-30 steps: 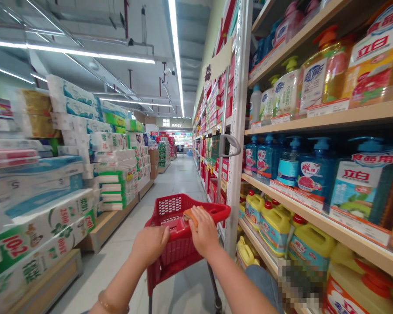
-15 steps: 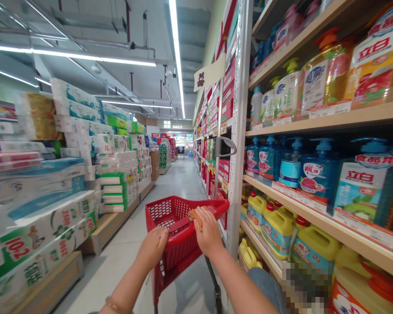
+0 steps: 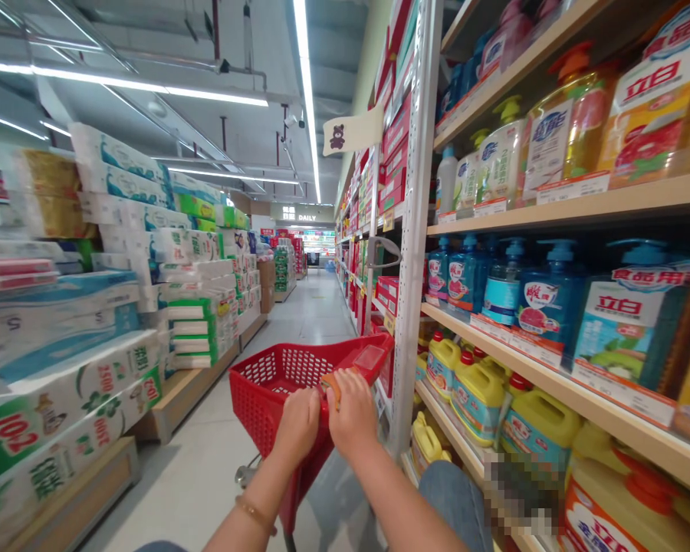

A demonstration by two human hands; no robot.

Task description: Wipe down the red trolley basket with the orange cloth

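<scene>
Gripping the red plastic handle of a red mesh-sided shopping basket, the person's left hand and right hand curl closed, sitting nearer each other than earlier, with a small orange item just between them. The basket now swings further toward the aisle's left side, between stacked packs of toilet paper and wooden shelves holding blue pump bottles and yellow plastic jugs, the right forearm nearest the shelves.
</scene>
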